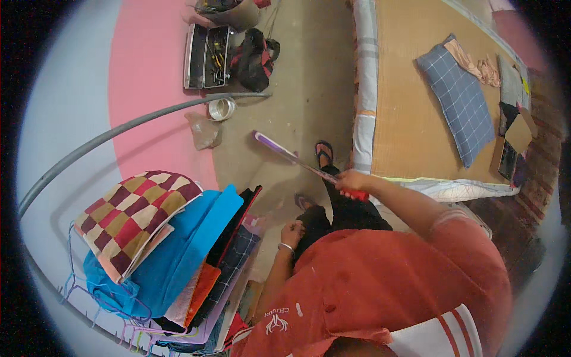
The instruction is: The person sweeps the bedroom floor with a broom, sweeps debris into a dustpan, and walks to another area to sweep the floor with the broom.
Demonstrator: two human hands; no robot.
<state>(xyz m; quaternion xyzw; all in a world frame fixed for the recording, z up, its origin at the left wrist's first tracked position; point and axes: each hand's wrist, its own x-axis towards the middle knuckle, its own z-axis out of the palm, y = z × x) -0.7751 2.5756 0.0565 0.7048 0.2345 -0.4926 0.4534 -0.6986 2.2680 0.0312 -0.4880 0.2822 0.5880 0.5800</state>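
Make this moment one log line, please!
Right hand: holds red-handled tool | left hand: near black trousers | floor: open case

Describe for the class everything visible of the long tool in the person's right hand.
The long tool is slim and straight. Its narrow head, purple with a whitish edge, looks like plastic; a thinner shaft leads to a bright red handle end. The right hand closes around it near that end. It slants across the picture, head toward the upper left, over the bare floor. Whether the head touches the floor cannot be told.
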